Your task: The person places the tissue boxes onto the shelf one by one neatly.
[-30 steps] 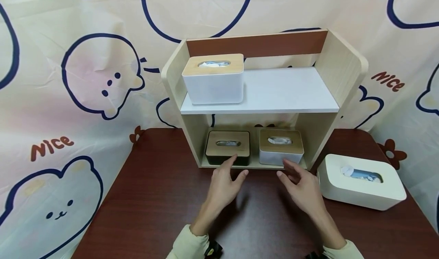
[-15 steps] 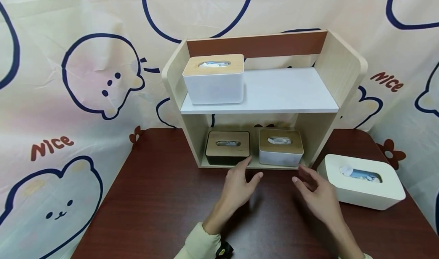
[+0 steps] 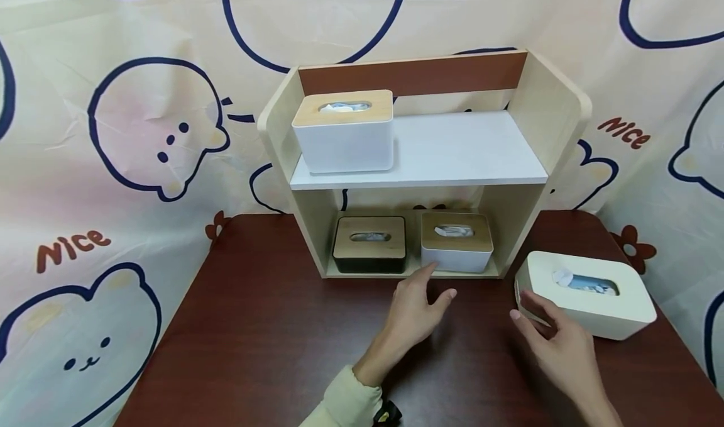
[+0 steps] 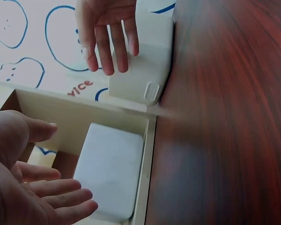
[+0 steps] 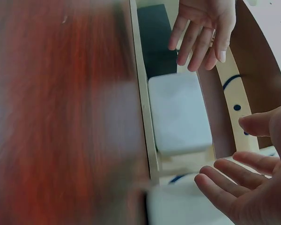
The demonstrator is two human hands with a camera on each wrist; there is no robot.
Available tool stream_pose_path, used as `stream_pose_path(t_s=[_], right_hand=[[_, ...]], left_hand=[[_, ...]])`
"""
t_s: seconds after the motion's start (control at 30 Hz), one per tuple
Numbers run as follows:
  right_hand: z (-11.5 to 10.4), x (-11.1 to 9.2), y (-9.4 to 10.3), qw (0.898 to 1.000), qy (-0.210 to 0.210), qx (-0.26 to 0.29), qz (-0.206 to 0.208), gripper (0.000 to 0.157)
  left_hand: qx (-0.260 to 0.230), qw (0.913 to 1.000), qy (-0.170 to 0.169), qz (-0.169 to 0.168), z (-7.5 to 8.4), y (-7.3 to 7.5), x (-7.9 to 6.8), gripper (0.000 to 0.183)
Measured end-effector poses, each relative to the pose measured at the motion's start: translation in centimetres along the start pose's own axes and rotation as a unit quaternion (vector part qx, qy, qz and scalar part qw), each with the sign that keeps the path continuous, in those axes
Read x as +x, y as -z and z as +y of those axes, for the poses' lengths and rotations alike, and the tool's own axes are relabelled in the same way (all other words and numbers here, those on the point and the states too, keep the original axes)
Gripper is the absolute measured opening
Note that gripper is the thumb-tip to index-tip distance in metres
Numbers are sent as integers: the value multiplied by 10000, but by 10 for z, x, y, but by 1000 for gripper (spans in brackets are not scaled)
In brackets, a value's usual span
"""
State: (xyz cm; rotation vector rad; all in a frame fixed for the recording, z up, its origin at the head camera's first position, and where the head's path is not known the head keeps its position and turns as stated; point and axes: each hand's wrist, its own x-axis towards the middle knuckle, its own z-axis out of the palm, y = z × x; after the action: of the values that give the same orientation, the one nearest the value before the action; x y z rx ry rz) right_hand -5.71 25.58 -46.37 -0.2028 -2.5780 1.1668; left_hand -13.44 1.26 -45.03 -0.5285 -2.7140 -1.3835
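My left hand (image 3: 415,310), fingers relaxed, hovers at the front of the lower shelf, its fingertips close to a small white tissue box (image 3: 457,260) with a wooden lid. Left of that box sits a black tissue box (image 3: 370,263), also wooden-lidded. My right hand (image 3: 565,351) holds nothing and overlaps the front left corner of a long white tissue box (image 3: 628,317) on the table in the head view. In the left wrist view, the fingers of the right hand (image 4: 114,42) hang loosely spread before that long box.
A two-level wooden shelf unit (image 3: 551,103) stands at the back of the dark red-brown table (image 3: 254,351). A larger white tissue box (image 3: 345,147) with a wooden lid occupies the left of its upper shelf. Behind hangs a printed cloth (image 3: 153,31).
Both hands have moved to the right: the left from the black tissue box to the small white one, the right from the small white one to the long white box. The boxes stay put.
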Motion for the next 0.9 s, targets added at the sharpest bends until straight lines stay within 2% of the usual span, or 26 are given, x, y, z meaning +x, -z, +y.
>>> stream_pose_path(t_s=[0.13,0.27,0.43,0.53,0.77,0.9], right_hand=[[11,-10,10,9990,-303,-287,166,49],[24,-18,21,9930,-891,-723,297,52],[35,-18,36,9749,-2034,-888,174,63],[41,-16,44,9615,-2550,-1013,182,69],[58,-19,60,9469,-2916,-1252,517,72],[71,-17,66,9403,-3193,-952,692,71]], left_hand=[[-75,9999,14,-130,4,-7,2,62],[-43,9997,-45,-240,6,-14,3,61],[9,9993,-109,-371,10,-25,3,61],[32,9988,-97,-472,14,-31,4,61],[12,9976,-104,-678,26,-49,6,61],[185,9972,-235,-687,30,-59,7,61]])
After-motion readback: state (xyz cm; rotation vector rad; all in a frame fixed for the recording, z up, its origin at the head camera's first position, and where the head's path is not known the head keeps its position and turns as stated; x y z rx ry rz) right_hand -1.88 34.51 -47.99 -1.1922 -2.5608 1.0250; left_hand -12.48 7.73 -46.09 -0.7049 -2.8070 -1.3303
